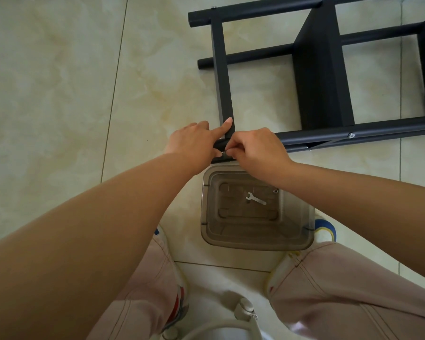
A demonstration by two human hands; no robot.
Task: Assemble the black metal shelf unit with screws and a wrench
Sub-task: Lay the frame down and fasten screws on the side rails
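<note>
The black metal shelf unit (322, 69) lies on its side on the tiled floor, filling the upper right. My left hand (194, 143) grips the near pole's end, its index finger pressed along the flat black crossbar (222, 77). My right hand (258, 149) pinches something small at the same joint, touching the left fingers; what it holds is hidden. A silver screw head (351, 135) shows on the near pole to the right. A small silver wrench (255, 199) lies inside the clear plastic box (206, 217) just below my hands, with one screw (275, 191) near it.
My knees in pale pink trousers and two shoes flank the box at the bottom. A white stool base (243, 312) sits between my feet. Beige marble floor tiles (59, 94) spread to the left.
</note>
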